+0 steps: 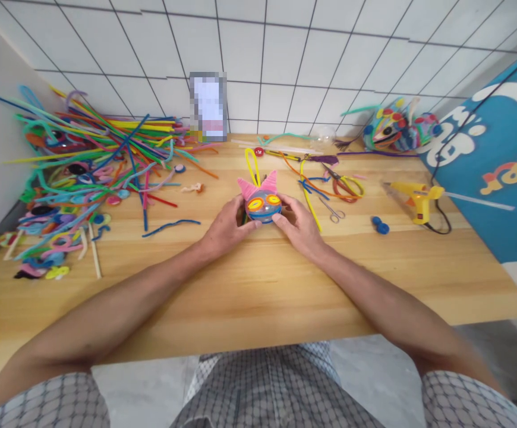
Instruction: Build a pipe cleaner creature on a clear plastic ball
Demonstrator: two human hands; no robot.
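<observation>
Between my two hands sits a clear ball ornament decorated as an animal head. It has pink pipe-cleaner ears, yellow and orange rings for eyes, a blue band low on its front and a yellow loop rising from the top. My left hand grips its left side, thumb along the lower front. On the opposite side my right hand holds it the same way, fingers mostly hidden behind. Just beyond the ball lies a red button-like disc. Small silver scissors rest right of my right hand.
A big heap of pipe cleaners spreads over the left side. At right are a yellow glue gun with its cord, orange-and-yellow-handled scissors and blue pompoms. A phone leans on the tiled wall; a colourful decorated object stands back right.
</observation>
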